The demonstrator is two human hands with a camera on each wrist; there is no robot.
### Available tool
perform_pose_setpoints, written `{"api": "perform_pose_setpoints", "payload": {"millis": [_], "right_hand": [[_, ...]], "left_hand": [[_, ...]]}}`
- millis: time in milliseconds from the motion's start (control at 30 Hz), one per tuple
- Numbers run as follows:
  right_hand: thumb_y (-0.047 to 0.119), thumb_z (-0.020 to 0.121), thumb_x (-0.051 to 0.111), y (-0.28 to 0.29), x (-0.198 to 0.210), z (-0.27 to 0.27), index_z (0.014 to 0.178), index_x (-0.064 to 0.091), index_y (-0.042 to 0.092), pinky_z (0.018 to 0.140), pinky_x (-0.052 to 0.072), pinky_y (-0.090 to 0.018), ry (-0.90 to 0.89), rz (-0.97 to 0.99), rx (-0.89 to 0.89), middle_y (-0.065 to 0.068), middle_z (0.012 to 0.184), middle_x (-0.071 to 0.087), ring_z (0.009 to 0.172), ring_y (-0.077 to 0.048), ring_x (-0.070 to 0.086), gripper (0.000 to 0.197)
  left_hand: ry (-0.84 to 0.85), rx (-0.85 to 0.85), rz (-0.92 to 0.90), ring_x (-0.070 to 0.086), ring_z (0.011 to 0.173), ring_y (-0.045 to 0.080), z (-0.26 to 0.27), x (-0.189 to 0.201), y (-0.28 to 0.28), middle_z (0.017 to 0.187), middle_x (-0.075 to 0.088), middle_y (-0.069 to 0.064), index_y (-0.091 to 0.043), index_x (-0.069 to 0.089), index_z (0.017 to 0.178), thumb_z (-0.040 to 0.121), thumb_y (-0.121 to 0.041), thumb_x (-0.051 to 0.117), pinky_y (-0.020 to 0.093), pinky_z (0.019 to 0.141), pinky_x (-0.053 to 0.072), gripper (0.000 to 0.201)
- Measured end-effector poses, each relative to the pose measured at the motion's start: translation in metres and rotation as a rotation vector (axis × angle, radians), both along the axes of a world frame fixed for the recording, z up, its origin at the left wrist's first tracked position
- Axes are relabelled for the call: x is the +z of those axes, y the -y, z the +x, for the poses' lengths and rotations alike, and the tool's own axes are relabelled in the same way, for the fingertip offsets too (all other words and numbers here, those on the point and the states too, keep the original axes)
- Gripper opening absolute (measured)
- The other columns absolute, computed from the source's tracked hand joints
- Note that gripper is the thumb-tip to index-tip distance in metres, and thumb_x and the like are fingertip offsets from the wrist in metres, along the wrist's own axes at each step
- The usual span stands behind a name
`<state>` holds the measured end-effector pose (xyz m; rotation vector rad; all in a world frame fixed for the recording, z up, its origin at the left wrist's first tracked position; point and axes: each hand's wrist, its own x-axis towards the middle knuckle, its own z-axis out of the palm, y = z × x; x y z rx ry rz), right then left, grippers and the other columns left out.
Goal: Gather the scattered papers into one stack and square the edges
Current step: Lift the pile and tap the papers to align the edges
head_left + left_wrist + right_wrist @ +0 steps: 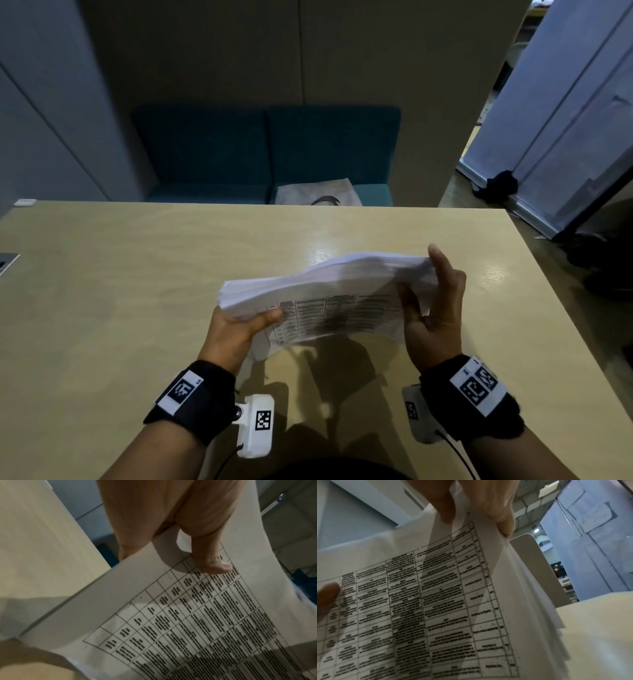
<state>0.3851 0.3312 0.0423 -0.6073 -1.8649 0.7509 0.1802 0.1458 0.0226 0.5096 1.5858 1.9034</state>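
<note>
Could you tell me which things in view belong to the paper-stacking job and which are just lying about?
Part of the job:
- stack of papers, held up over the table
- left hand, gripping its left end
- right hand, gripping its right end

Just lying about:
- pale bag on the teal seat
- small white item at the table's far left corner

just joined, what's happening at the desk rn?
A person holds a thick stack of white printed sheets above the pale wooden table. The left hand grips its left end, thumb on the printed grid; the right hand grips the right end. The sheets are gathered, but their edges are fanned, not yet squared.
</note>
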Motion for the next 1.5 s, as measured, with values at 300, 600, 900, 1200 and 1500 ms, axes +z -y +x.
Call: {"api": "perform_pose_setpoints", "payload": {"millis": [300,600,900,1200,1500], "right_hand": [[0.024,0.091,0.055,0.005,0.0,-0.001,0.124,0.049,0.031,0.097,0.042,-0.019,-0.007,-0.036,-0.014,0.002,0.118,0.032,0.117,0.002,0.037,0.034],[0.034,0.09,0.053,0.006,0.003,0.0,0.113,0.054,0.038,0.097,0.04,-0.014,-0.035,-0.068,-0.066,-0.002,0.127,0.033,0.121,0.002,0.037,0.023],[0.042,0.088,0.055,0.009,-0.001,0.005,0.11,0.058,0.044,0.098,0.034,-0.007,0.041,-0.082,-0.075,0.004,0.14,0.023,0.121,-0.007,0.036,0.022],[0.046,0.075,0.069,0.006,-0.003,0.009,0.108,0.062,0.035,0.095,0.044,-0.015,0.056,-0.159,-0.011,-0.001,0.145,0.026,0.12,0.01,0.038,0.035],[-0.014,0.072,0.072,0.001,0.003,0.001,0.13,0.039,0.028,0.073,0.049,-0.011,-0.029,-0.399,0.036,-0.001,0.087,0.054,0.076,-0.001,0.059,0.078]], "left_hand": [[0.039,-0.059,0.025,0.072,0.1,0.032,-0.002,-0.001,0.002,0.108,0.073,0.02,0.0,0.065,0.118,0.055,-0.008,0.092,0.028,0.075,0.058,0.069],[0.021,-0.062,0.058,0.074,0.094,0.023,-0.001,0.001,-0.001,0.104,0.076,0.014,-0.006,0.066,0.113,0.033,-0.04,0.099,0.027,0.073,0.058,0.094],[-0.007,-0.085,0.029,0.074,0.089,0.021,-0.001,0.004,-0.001,0.098,0.077,0.011,-0.01,0.07,0.105,0.031,-0.044,0.098,0.025,0.07,0.057,0.086],[0.04,-0.093,0.021,0.074,0.095,0.026,-0.003,-0.002,-0.004,0.103,0.076,0.016,0.0,0.067,0.113,0.038,-0.037,0.099,0.028,0.073,0.058,0.089],[0.001,0.089,0.01,0.074,0.091,0.028,-0.003,-0.008,-0.007,0.1,0.077,0.013,-0.004,0.069,0.112,0.061,-0.016,0.09,0.03,0.071,0.058,0.056]]}}
